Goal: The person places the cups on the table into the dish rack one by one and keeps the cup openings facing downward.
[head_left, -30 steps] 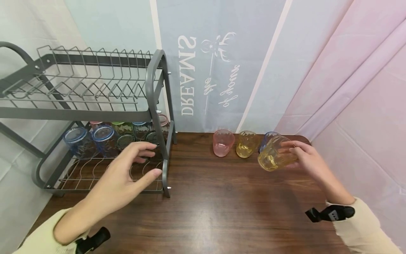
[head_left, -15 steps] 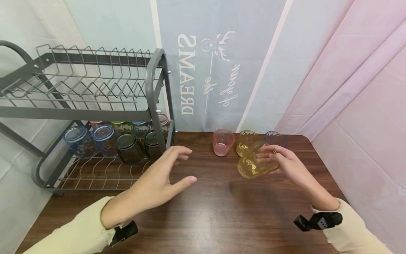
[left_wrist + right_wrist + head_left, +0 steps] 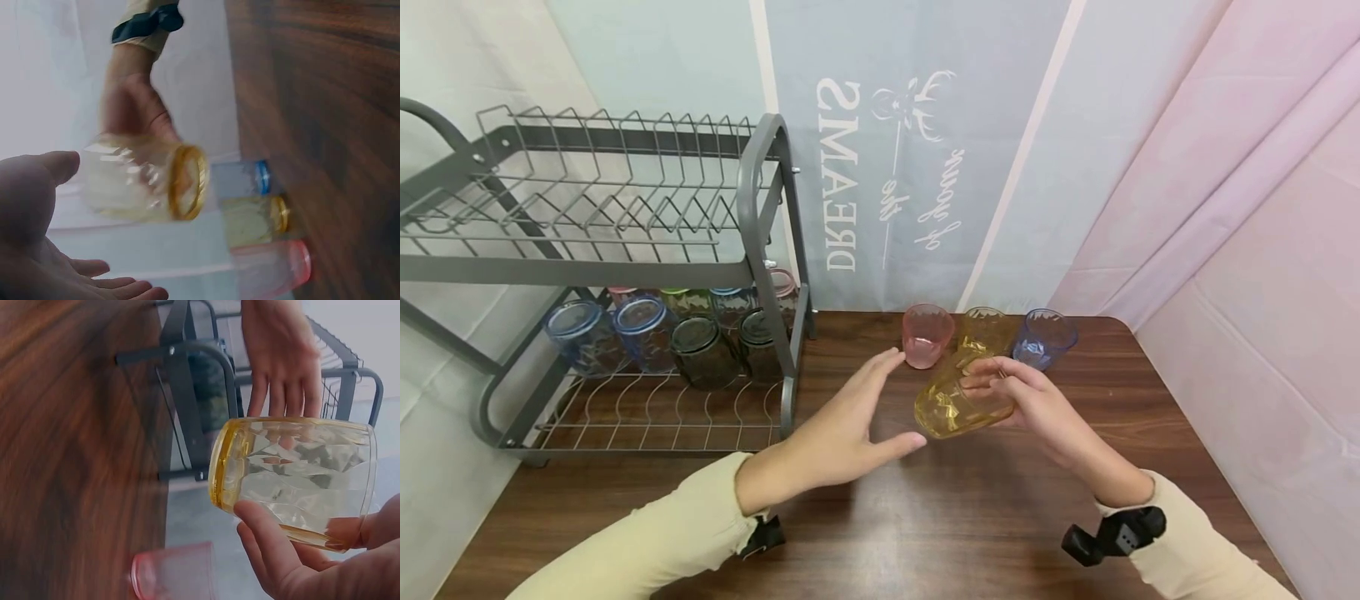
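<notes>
My right hand point(image 3: 1033, 404) holds a clear yellow glass point(image 3: 951, 406) above the table, tilted with its base towards the left. In the right wrist view the fingers curl along the side of the yellow glass point(image 3: 300, 481). My left hand point(image 3: 842, 429) is spread beside the base of that glass, thumb and fingers apart, holding nothing. The left wrist view shows a gap between the left hand point(image 3: 37, 231) and the glass. Behind stand a pink glass point(image 3: 927, 333), a second yellow glass point(image 3: 985, 327) and a blue glass point(image 3: 1045, 337), all upright.
At the left stands a grey two-tier dish rack point(image 3: 760, 208). On its lower tier several coloured glasses stand upside down, among them a blue glass point(image 3: 643, 333) and a dark glass point(image 3: 703, 354). A curtain point(image 3: 880, 50) hangs behind the brown wooden table point(image 3: 880, 542).
My right hand has carried the yellow glass leftward, away from the blue one. My left hand has moved right from the rack towards the yellow glass.
</notes>
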{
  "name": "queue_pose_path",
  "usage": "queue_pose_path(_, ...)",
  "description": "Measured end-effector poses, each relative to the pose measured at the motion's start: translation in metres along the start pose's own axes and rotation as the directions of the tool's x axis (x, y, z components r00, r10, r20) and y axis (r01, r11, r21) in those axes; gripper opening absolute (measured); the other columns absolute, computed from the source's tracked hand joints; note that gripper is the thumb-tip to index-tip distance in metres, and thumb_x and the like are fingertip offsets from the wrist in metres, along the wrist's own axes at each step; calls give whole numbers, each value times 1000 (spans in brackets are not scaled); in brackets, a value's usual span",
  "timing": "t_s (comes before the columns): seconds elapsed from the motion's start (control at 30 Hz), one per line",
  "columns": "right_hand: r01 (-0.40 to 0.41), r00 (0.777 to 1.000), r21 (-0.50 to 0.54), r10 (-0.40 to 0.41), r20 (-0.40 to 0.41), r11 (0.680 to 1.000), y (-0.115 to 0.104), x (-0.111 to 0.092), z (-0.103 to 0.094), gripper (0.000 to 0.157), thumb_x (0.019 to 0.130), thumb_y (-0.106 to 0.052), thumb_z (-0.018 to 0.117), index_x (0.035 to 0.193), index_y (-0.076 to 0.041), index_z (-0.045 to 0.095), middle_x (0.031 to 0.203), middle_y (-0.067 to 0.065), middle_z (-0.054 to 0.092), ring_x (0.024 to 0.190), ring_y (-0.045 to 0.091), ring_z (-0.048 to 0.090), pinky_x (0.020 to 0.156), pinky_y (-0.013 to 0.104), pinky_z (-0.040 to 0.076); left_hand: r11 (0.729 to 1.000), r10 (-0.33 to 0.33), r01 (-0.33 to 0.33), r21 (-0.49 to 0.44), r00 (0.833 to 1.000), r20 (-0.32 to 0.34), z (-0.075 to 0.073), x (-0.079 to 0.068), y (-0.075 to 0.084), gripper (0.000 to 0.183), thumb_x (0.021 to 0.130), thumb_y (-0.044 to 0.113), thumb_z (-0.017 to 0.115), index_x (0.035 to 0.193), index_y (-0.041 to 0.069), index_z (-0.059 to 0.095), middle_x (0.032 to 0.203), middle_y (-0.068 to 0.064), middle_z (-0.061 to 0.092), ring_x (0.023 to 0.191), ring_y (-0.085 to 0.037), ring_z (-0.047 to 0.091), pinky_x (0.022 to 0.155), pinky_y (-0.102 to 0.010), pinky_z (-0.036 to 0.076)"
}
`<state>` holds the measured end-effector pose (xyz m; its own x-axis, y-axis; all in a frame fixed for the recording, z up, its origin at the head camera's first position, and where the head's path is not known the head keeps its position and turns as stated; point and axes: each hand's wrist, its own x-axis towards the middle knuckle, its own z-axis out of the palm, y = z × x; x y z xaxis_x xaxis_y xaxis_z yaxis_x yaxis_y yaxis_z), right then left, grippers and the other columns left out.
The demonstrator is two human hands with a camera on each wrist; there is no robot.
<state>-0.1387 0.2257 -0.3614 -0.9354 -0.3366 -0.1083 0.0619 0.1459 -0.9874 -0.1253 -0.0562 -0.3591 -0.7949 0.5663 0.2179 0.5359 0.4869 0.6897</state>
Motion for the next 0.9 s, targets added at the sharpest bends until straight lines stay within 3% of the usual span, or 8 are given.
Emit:
queue_pose_path(0.2, -14, 1000, 66, 12, 25, 998, 2, -1, 13, 40, 107, -12, 35, 140, 9, 44, 126, 12, 62, 110, 17, 65, 86, 41, 58, 999, -10, 12, -35, 999, 42, 18, 7, -1, 108, 88, 51, 76, 164, 11, 10, 169, -9, 14, 153, -20, 18, 122, -44, 24)
queue_pose_path(0.5, -59, 996, 198, 44, 76, 979, 1, -1, 25, 35, 105, -10, 37, 136, 1, 49, 121, 7, 63, 109, 18, 65, 88, 38, 58, 996, 19, -15, -85, 998, 52, 34, 9, -2, 114, 88, 48, 78, 164, 13, 1, 168, -9, 13, 152, -21, 22, 120, -44, 28)
queue_pose_path(0.73, -61, 993, 260, 31, 115, 964, 2, 0, 27, 26, 107, -11, 39, 126, -10, 57, 120, 5, 64, 108, 17, 66, 87, 38, 59, 994, 98, -99, -46, 995, -21, 38, 10, -4, 106, 89, 29, 81, 162, 5, 8, 161, -17, 27, 147, -25, 33, 120, -41, 30)
queue_pose_path(0.9, -42, 988, 275, 0, 152, 961, 5, 1, 25, 25, 109, -13, 39, 123, -14, 60, 121, 6, 66, 107, 18, 68, 87, 38, 59, 996, 83, -84, -43, 996, -16, 36, 9, -4, 102, 90, 27, 81, 162, 6, 11, 159, -16, 29, 143, -25, 39, 118, -40, 33)
